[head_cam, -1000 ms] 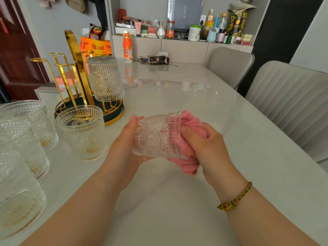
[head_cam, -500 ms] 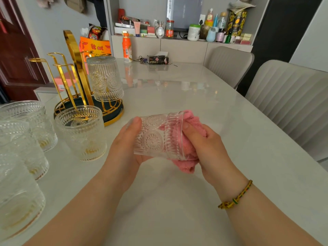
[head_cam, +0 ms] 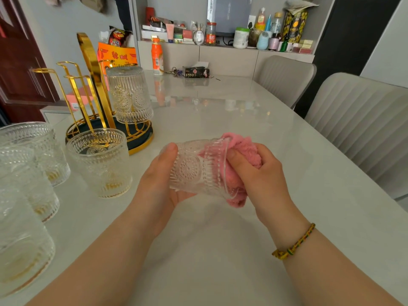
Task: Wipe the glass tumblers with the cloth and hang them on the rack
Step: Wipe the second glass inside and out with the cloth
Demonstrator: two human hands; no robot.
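Note:
My left hand (head_cam: 159, 180) grips an embossed glass tumbler (head_cam: 194, 171) on its side, base toward the palm, above the table's middle. My right hand (head_cam: 258, 171) holds a pink cloth (head_cam: 240, 146) that is pushed into the tumbler's mouth, with the thumb on the rim. A gold rack (head_cam: 88, 85) on a dark round base stands at the left, and one tumbler (head_cam: 129, 94) hangs upside down on it. Several more tumblers stand upright at the left, the nearest (head_cam: 100, 163) just in front of the rack.
The pale glossy table (head_cam: 220, 250) stretches ahead. At its far end are an orange bottle (head_cam: 157, 56), keys and a dark tissue pack (head_cam: 196, 72). Two grey chairs (head_cam: 362, 124) stand along the right side. A cluttered shelf runs along the back wall.
The tumbler has turned a little in my hands and the cloth has shifted inside its mouth. Both hands stay in the same place.

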